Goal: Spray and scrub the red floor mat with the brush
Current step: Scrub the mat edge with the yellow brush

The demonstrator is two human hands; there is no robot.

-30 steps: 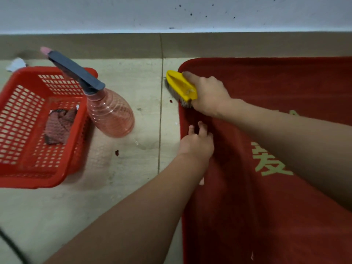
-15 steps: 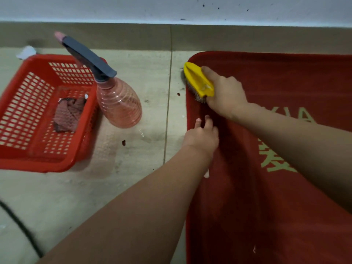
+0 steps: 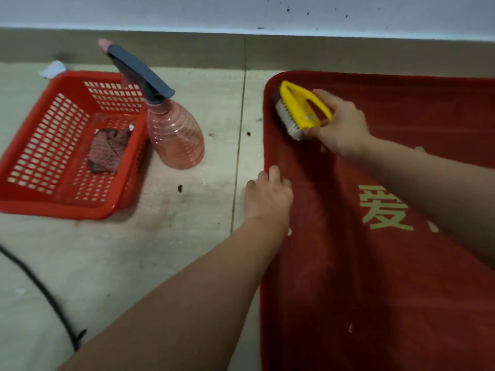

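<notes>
The red floor mat (image 3: 388, 277) with pale lettering covers the right half of the tiled floor. My right hand (image 3: 340, 124) grips the yellow brush (image 3: 300, 107) by its handle, bristles down on the mat near its far left corner. My left hand (image 3: 267, 194) rests on the mat's left edge, fingers curled over it, a little nearer to me than the brush. The pink spray bottle (image 3: 174, 132) with a dark trigger head stands upright on the floor left of the mat, untouched.
A red plastic basket (image 3: 34, 145) holding a brownish cloth (image 3: 107, 151) sits at the left, touching the bottle. A black cable (image 3: 40, 287) crosses the floor at the lower left. A brown skirting board (image 3: 241, 49) and a wall close off the far side. Small dirt specks dot the tiles.
The brush has turned so its handle loop faces me, and it sits slightly further onto the mat. My left hand stays at the mat's edge. The view has shifted.
</notes>
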